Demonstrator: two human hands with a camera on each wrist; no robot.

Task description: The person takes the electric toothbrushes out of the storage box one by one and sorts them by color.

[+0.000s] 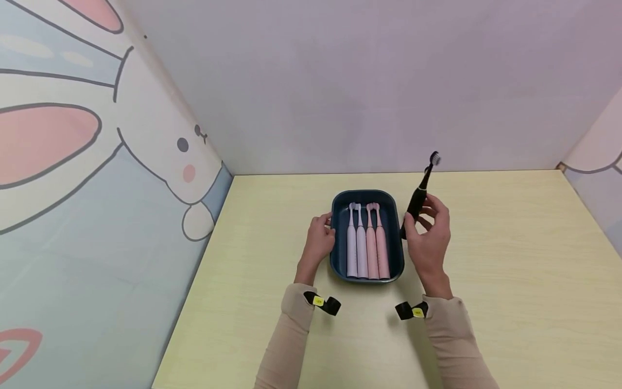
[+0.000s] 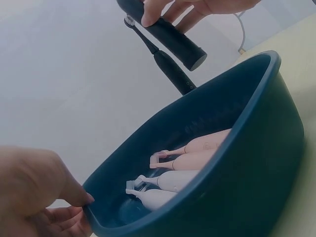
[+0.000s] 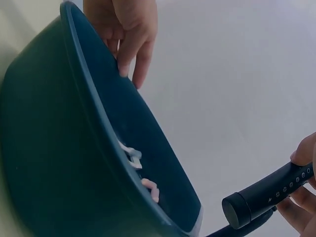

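Observation:
A dark blue tub (image 1: 335, 265) stands on the table with two pale lilac electric toothbrushes (image 1: 357, 243) and two pink electric toothbrushes (image 1: 377, 248) side by side inside, heads pointing away. My left hand (image 1: 320, 237) pinches the tub's left rim, thumb at the inside and fingers outside. To the right of the tub, my right hand (image 1: 430, 232) holds a black electric toothbrush (image 1: 417, 202) between thumb and fingers, tilted with its brush head up. A second black electric toothbrush (image 2: 170, 69) shows beyond the tub in the left wrist view; the rim hides its lower end.
The light wood table (image 1: 510, 270) reaches out on both sides of the tub. A plain pale wall (image 1: 369, 97) rises behind it, and a wall with a cartoon rabbit (image 1: 160, 135) stands on the left.

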